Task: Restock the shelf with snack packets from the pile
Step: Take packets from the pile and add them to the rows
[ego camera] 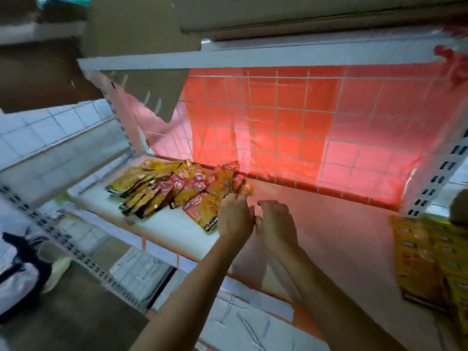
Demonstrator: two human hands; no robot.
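Several yellow and red snack packets (167, 188) lie in overlapping rows on the left half of the white shelf (316, 224). My left hand (234, 216) reaches over the right end of the rows, its fingertips at a blurred packet (235, 183) leaning near the back; whether it grips it is unclear. Just to the right, my right hand (276, 221) hovers above the shelf with curled fingers and nothing visible in it. At the right edge sits a stack of yellow packets (430, 257).
A wire grid with a red sheet (304, 127) closes the back of the shelf. Another shelf board (228, 57) with cardboard boxes hangs overhead. Perforated white uprights (435, 178) stand at the right. A lower shelf (240, 315) and a dark and white bag (20, 269) lie below left.
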